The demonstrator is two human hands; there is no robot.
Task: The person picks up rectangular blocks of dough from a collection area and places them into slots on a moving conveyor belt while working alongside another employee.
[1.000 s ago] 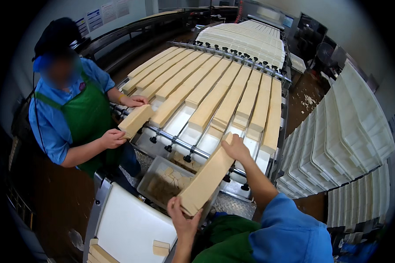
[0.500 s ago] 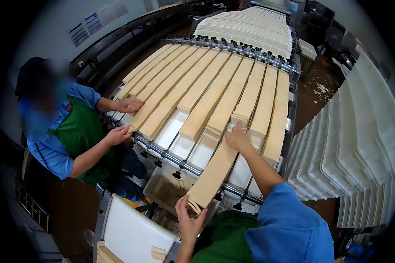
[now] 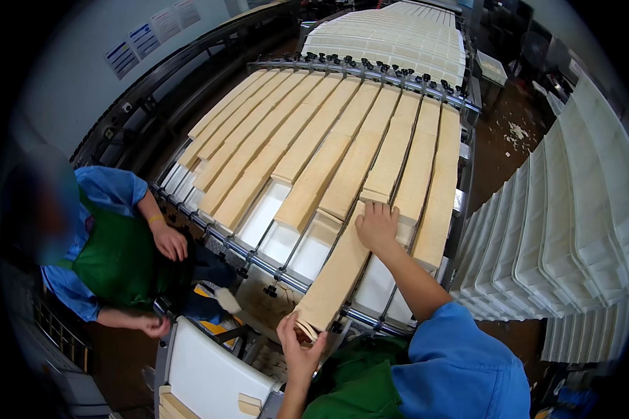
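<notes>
A long stack of thin tan strips (image 3: 332, 283) slopes over the near rail of the slatted feed table, its near end overhanging. My left hand (image 3: 299, 347) is closed around that near end, where several thin layers fan apart between fingers and thumb. My right hand (image 3: 377, 228) lies on top of the stack's far end with fingers stretched forward. Its fingertips touch the end of another tan stack (image 3: 383, 174) in the same lane. Similar long stacks (image 3: 307, 133) lie side by side in lanes parted by thin rods; their undersides are hidden.
A co-worker (image 3: 115, 258) in a green apron stands at the left. Below the metal near rail (image 3: 286, 279) is a pale bin (image 3: 258, 307) with scraps. A white curved surface (image 3: 213, 363) stands at lower left, and ridged white sheets (image 3: 538, 230) rise at the right.
The co-worker's hands have left the feed table and lowered; a blurred pale piece now shows above the bin. My stack has shifted slightly forward, closing against the stack beyond it.
</notes>
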